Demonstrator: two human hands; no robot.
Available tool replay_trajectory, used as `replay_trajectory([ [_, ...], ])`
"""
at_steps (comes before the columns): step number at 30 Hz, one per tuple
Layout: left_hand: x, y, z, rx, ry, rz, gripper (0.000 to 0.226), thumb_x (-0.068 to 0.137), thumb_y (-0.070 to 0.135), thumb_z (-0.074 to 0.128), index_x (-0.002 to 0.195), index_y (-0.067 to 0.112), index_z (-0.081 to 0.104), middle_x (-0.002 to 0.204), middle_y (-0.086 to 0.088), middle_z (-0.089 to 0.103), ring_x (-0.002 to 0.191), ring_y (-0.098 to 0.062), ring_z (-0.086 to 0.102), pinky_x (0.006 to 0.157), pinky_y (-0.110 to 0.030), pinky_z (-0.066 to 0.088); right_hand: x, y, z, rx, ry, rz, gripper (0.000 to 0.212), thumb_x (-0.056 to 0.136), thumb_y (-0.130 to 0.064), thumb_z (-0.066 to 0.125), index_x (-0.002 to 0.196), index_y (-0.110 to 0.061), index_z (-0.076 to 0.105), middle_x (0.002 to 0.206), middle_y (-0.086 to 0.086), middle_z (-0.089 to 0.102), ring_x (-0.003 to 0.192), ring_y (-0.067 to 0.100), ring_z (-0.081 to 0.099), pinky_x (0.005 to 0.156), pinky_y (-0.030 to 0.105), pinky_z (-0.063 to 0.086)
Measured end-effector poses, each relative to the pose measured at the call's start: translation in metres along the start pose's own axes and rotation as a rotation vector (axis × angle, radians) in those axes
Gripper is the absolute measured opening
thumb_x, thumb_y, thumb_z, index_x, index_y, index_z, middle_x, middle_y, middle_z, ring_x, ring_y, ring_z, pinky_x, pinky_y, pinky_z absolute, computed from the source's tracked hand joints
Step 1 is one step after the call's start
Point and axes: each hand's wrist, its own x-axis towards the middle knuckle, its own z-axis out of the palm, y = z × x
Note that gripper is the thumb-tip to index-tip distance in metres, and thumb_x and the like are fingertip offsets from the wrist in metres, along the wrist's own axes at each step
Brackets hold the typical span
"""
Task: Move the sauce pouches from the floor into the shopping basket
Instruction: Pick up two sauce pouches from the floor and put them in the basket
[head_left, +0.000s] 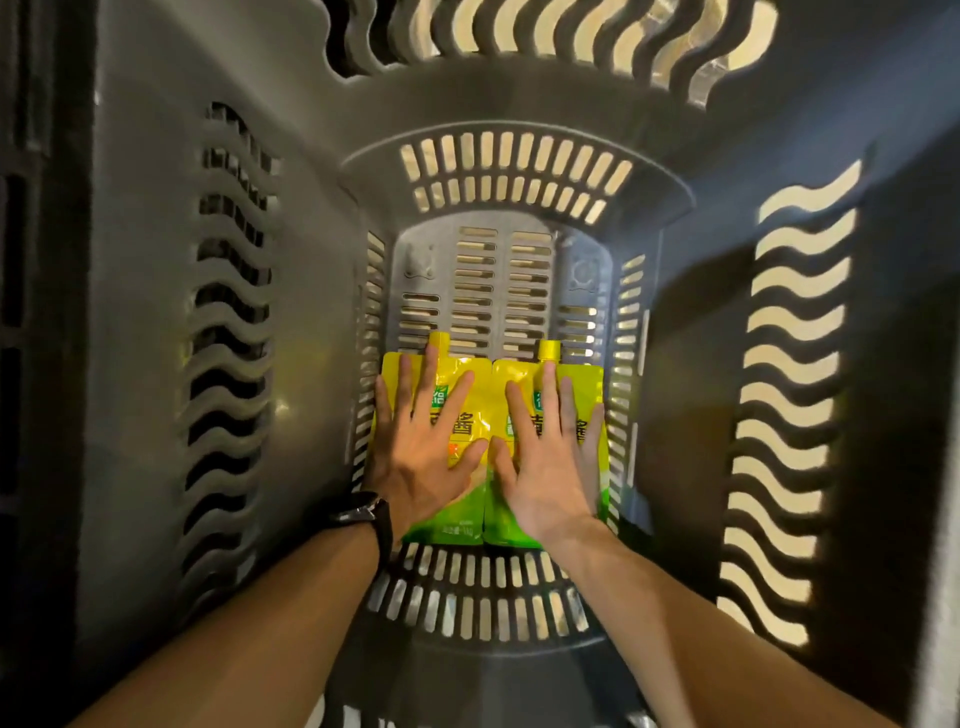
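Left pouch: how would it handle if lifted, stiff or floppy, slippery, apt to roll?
Likely floppy: the left pouch is wrinkled, glossy film lying flat under the left hand. Probably slippery, given that sheen. Unlikely to roll: it lies flat on the basket floor. The cap looks the only stiff part.

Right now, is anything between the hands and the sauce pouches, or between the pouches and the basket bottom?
Nothing visible. The left hand rests flat on the left sauce pouch, the right hand on the right sauce pouch; both pouches lie on the shopping basket bottom.
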Motion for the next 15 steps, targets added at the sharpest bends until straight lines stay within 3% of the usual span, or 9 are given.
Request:
replay_trajectory([
  [3, 0.001, 0.001, -0.002, 0.017, -0.033, -0.022, 0.080, 0.088, 0.066, 0.033, 0.158, 0.028, 0.024, 0.168, -0.014, -0.006, 0.154, -0.040, -0.004, 0.119, -0.066, 0.008, -0.003, 0.000, 0.000, -0.017, -0.026, -0.006, 0.069, 0.092, -0.058, 0.008, 0.156, -0.033, 0.009, 0.163, 0.009, -0.019, 0.151, 0.030, -0.013, 0.118, 0.063, 0.001],
  [6, 0.003, 0.001, -0.008, 0.023, -0.070, -0.033, 0.079, 0.089, 0.068, 0.027, 0.159, 0.032, 0.017, 0.167, -0.011, -0.013, 0.154, -0.038, -0.007, 0.121, -0.063, 0.005, -0.002, 0.001, -0.008, 0.001, -0.077, -0.015, 0.066, 0.098, -0.057, 0.022, 0.157, -0.033, 0.005, 0.162, 0.007, -0.023, 0.150, 0.028, -0.017, 0.118, 0.062, -0.004],
  [10, -0.002, 0.008, -0.035, 0.042, -0.212, -0.089, 0.076, 0.093, 0.063, 0.028, 0.160, 0.033, 0.009, 0.167, -0.009, -0.015, 0.154, -0.036, 0.001, 0.122, -0.057, 0.014, -0.006, -0.006, -0.040, 0.082, -0.135, -0.022, 0.065, 0.100, -0.049, 0.033, 0.157, -0.031, 0.006, 0.164, 0.006, -0.019, 0.151, 0.026, -0.015, 0.120, 0.058, -0.003],
  [12, -0.008, 0.016, -0.063, 0.047, -0.351, -0.135, 0.073, 0.095, 0.056, 0.039, 0.159, 0.032, 0.013, 0.168, -0.010, 0.002, 0.153, -0.033, 0.015, 0.117, -0.051, 0.027, -0.013, -0.013, -0.065, 0.068, -0.147, -0.048, 0.070, 0.099, -0.044, 0.040, 0.158, -0.028, 0.005, 0.164, 0.008, -0.018, 0.152, 0.028, -0.013, 0.121, 0.056, 0.002],
  [15, -0.022, 0.032, -0.120, 0.085, -0.430, -0.176, 0.065, 0.094, 0.050, 0.050, 0.152, 0.029, 0.031, 0.152, -0.008, 0.039, 0.136, -0.027, 0.043, 0.101, -0.042, 0.045, -0.031, -0.023, -0.113, 0.063, -0.167, -0.056, 0.080, 0.095, -0.042, 0.050, 0.158, -0.025, 0.003, 0.164, 0.010, -0.014, 0.152, 0.029, -0.009, 0.122, 0.053, 0.006],
])
